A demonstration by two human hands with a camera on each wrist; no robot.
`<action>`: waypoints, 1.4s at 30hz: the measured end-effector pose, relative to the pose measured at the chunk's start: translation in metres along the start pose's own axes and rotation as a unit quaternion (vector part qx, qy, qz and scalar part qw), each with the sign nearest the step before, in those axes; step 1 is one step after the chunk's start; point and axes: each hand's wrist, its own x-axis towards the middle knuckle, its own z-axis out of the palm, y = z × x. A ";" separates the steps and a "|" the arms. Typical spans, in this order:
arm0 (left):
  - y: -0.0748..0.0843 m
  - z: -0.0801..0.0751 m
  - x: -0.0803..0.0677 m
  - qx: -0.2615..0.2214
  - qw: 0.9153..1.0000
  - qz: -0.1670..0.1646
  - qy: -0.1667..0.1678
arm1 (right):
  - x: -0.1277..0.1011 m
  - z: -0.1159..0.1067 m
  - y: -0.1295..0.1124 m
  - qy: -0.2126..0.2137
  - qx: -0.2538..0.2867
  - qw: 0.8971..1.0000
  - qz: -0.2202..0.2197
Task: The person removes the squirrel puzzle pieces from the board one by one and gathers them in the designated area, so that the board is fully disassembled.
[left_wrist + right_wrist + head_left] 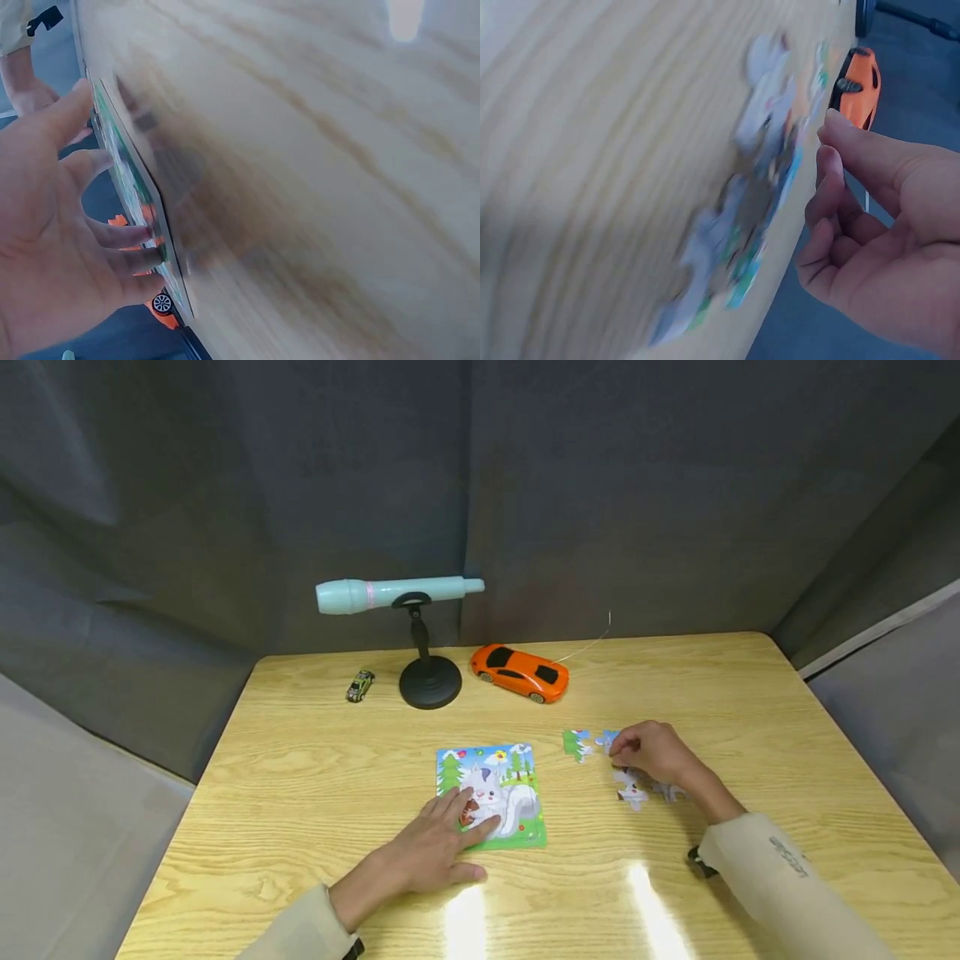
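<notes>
A colourful squirrel puzzle board [517,777] lies flat near the middle of the wooden table [300,777]. My left hand [457,822] rests on its lower left part with straight, spread fingers. The left wrist view shows the same hand [52,225] flat against the board's edge [131,187]. To the right lie several loose puzzle pieces [632,793], one of them green [577,745]. My right hand [648,750] hovers over them with curled fingers, its fingertips by the leftmost pieces. In the blurred right wrist view the hand [877,225] is beside the pieces [757,150]. Whether it pinches one is unclear.
An orange toy car [520,672] stands behind the puzzle. A small green toy car [360,685] sits at the back left. Between them a black stand [430,682] carries a turquoise tube [397,594]. Dark curtains close off the back and sides.
</notes>
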 end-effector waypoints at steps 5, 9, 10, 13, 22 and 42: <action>-0.001 -0.001 0.000 -0.007 1.000 0.005 0.015 | 0.010 0.009 -0.021 -0.003 0.004 1.000 -0.020; -0.001 -0.003 -0.001 -0.012 1.000 0.005 0.021 | 0.021 0.022 -0.041 -0.011 0.010 1.000 -0.028; -0.001 -0.003 -0.002 -0.013 1.000 0.003 0.021 | 0.023 0.026 -0.047 -0.015 0.012 0.999 -0.029; -0.003 -0.005 -0.006 -0.015 1.000 -0.004 0.022 | 0.031 0.038 -0.063 -0.024 0.017 0.999 -0.040; -0.006 -0.006 -0.018 -0.022 0.999 -0.033 0.017 | 0.045 0.073 -0.101 -0.052 0.043 0.997 -0.043; -0.009 -0.010 -0.025 0.010 0.998 -0.052 -0.016 | 0.043 0.122 -0.153 -0.076 0.067 0.994 -0.037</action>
